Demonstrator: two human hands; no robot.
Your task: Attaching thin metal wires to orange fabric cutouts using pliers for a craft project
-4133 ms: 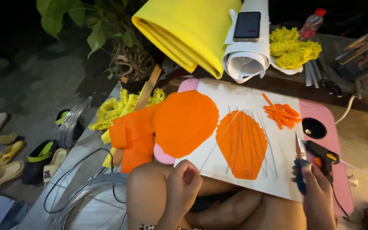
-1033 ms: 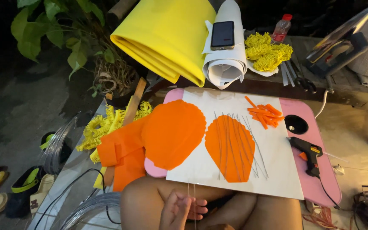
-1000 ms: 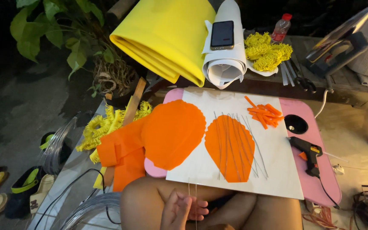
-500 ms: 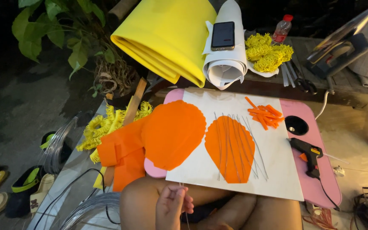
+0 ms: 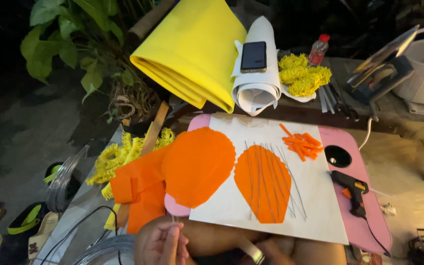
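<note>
- Since four seconds ago the right hand has let go of the glue gun [image 5: 353, 190], which now lies on the pink table [image 5: 369, 216] at about four o'clock; over the last second the left hand [image 5: 162, 244] has shifted a little leftward along the bottom edge.
- The left hand sits at about seven o'clock, fingers [image 5: 171, 240] pinched closed on a thin wire [image 5: 174, 222] that stands up from them towards the table edge.
- Only a sliver of the right hand [image 5: 266, 251] shows at six o'clock, beside a pale band; whether its fingers are open or closed cannot be told.
- Just above the hands lies a white sheet [image 5: 315, 191] on the table. At its centre lies an orange petal shape [image 5: 263, 182] with thin wires [image 5: 290, 189] laid lengthwise over it.
- A larger orange petal [image 5: 198, 166] overlaps the sheet's left edge at nine o'clock, touching folded orange material [image 5: 138, 189] further left.
- Small orange strips [image 5: 301, 145] are heaped at two o'clock on the sheet, near a black round hole [image 5: 338, 156] in the table.
- Yellow fringed pieces [image 5: 111, 159] lie beyond the orange material at nine o'clock.
- At twelve o'clock a folded yellow sheet [image 5: 192, 54] leans beside a white roll [image 5: 258, 83] carrying a phone [image 5: 253, 56].
- Yellow pompom flowers [image 5: 303, 76] and a small bottle [image 5: 318, 49] sit at one o'clock.
- Coiled wire [image 5: 104, 248] lies at eight o'clock, near the left hand.
</note>
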